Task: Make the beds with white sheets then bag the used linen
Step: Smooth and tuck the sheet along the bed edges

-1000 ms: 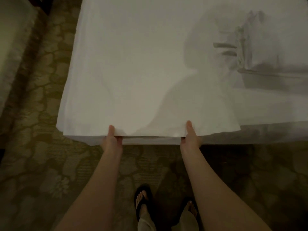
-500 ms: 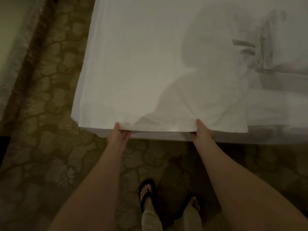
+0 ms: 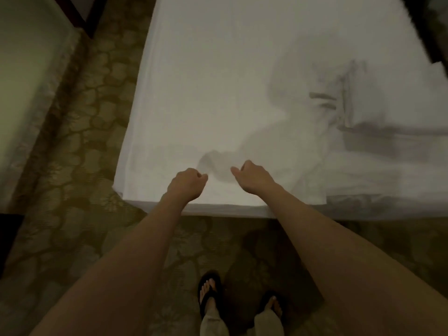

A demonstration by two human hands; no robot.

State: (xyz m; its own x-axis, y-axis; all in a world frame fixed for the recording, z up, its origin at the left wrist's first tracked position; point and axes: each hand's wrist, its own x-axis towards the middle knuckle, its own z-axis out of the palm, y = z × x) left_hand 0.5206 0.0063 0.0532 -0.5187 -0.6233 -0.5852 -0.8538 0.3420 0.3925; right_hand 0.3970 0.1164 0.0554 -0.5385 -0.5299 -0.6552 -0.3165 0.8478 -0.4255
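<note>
A white sheet [image 3: 218, 93] lies spread over the bed, and its near edge hangs over the foot of the mattress [image 3: 230, 210]. My left hand [image 3: 188, 184] and my right hand [image 3: 252, 177] sit on top of the sheet just inside that edge, close together. Both have curled fingers that grip the fabric, and a small raised fold of sheet stands between them. A rumpled pile of white linen [image 3: 363, 110] lies on the right side of the bed.
A second bed [image 3: 26, 81] stands at the left across a strip of patterned carpet [image 3: 80, 141]. Dark furniture [image 3: 431, 25] borders the bed at the top right. My sandalled feet [image 3: 211, 292] stand on the carpet at the bed's foot.
Both hands left the hanging edge of the sheet, moved up onto the bed top and came closer together. The sheet between them has bunched into a fold.
</note>
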